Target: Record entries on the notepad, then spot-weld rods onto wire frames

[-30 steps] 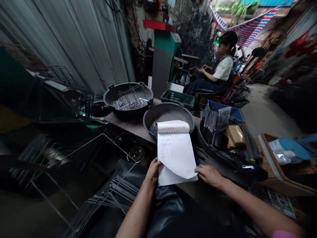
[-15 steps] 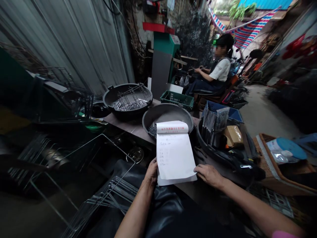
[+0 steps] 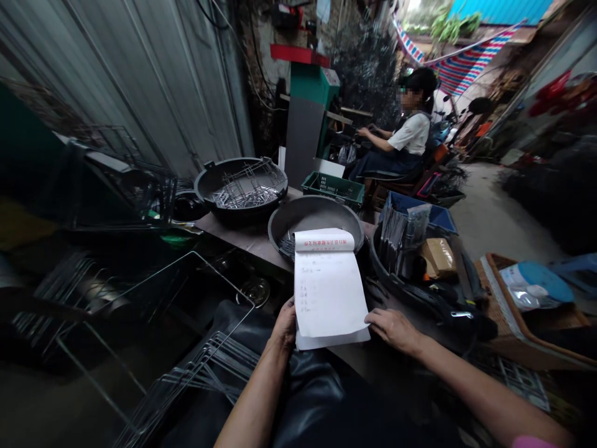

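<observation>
A white paper pad (image 3: 329, 298), with handwriting on its top sheet and a page folded over at the upper end showing red print, is held up in front of me. At its lower left edge my left hand (image 3: 283, 326) grips it, the fingers partly hidden behind the sheets. My right hand (image 3: 392, 328) pinches the lower right edge between thumb and fingers. Just beyond the pad, and partly covered by it, is a dark round pan (image 3: 317, 214) with thin metal pieces inside.
Another pan (image 3: 205, 185) holds bright wire pieces. On the right, a dark basin (image 3: 387, 280) carries bundled metal parts and a brown packet (image 3: 438, 258), near a wicker basket (image 3: 501, 311). Bent wire frames (image 3: 186, 379) lie at lower left. A seated person (image 3: 410, 137) works farther back.
The pad and both my hands stay nearly in place. The seated person's hands have shifted slightly to the left, and the view has moved a little.
</observation>
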